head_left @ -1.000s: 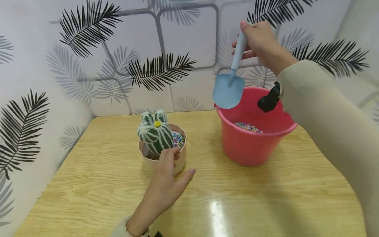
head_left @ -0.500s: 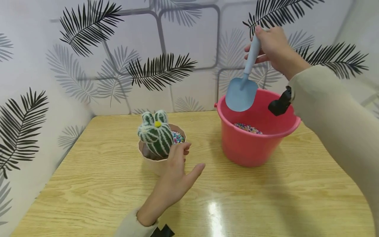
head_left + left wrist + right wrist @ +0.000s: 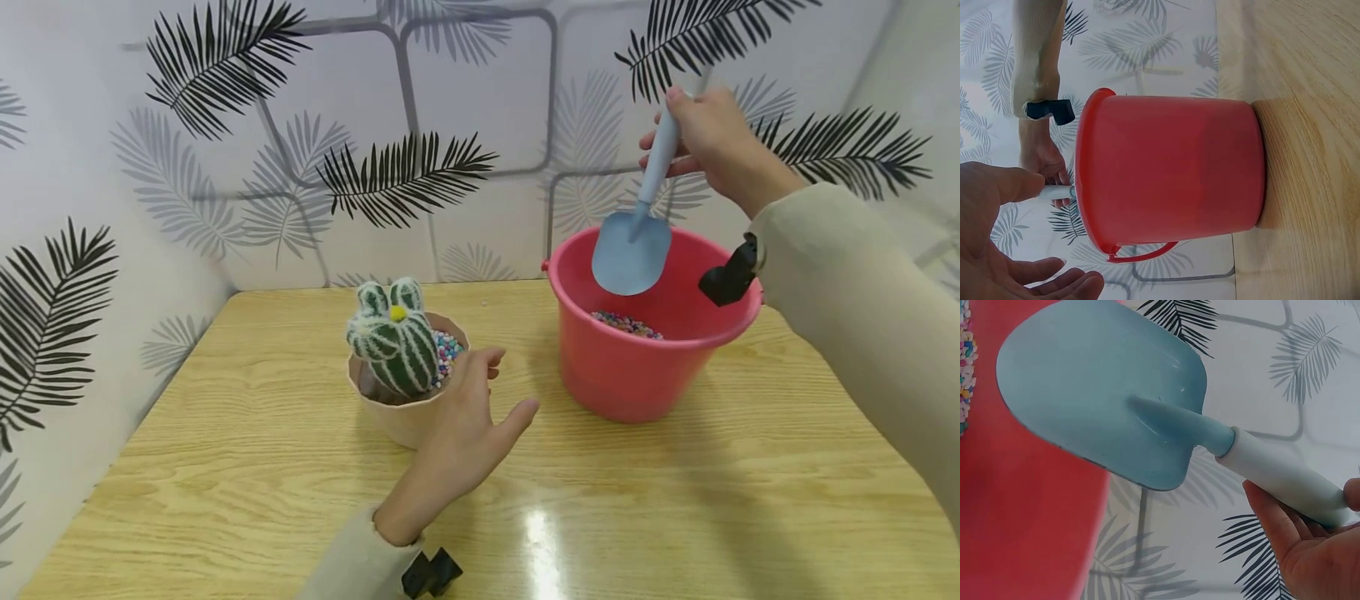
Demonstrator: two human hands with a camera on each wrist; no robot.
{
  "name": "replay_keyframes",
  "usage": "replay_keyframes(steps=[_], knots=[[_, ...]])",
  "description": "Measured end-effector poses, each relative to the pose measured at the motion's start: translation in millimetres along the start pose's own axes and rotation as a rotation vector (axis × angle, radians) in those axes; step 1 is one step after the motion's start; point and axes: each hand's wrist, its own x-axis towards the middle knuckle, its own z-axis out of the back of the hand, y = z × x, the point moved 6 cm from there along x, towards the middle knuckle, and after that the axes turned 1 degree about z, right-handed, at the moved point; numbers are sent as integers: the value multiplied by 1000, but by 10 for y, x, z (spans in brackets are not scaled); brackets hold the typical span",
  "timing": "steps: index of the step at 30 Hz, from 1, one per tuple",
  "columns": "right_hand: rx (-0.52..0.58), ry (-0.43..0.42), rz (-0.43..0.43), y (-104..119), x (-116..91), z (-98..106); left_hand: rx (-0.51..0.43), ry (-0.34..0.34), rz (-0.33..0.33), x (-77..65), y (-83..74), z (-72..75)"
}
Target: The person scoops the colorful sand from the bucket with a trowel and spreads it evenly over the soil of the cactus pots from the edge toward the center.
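- Faced pale wall (image 3: 480,92) printed with black and grey leaves.
- Saw wood-grain table (image 3: 247,467) below it.
- Saw red bucket (image 3: 630,379) upright on table, right of centre.
- Saw beige pot (image 3: 405,425) left of bucket, well apart, holding fuzzy green-and-white cactus (image 3: 405,358).
- Tilted light-blue trowel (image 3: 632,254) at bucket mouth, blade down, handle up.
- Gripped handle near its end with right hand (image 3: 712,129), fingers and thumb around it.
- Had left hand (image 3: 465,433) by pot's right side, fingers loosely extended, thumb spread, holding nothing; couldn't tell if touching pot.
- Spotted multicoloured beads (image 3: 626,323) inside bucket, more beside cactus.
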Motion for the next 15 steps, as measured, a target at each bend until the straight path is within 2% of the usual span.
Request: replay_keyframes(steps=[7,15], knots=[[-31,12,-2,-104,-16,38,-30,-1,5,78,10,-73],[-5,26,-32,-209,-20,91,-31,-15,-13,201,3,-135]])
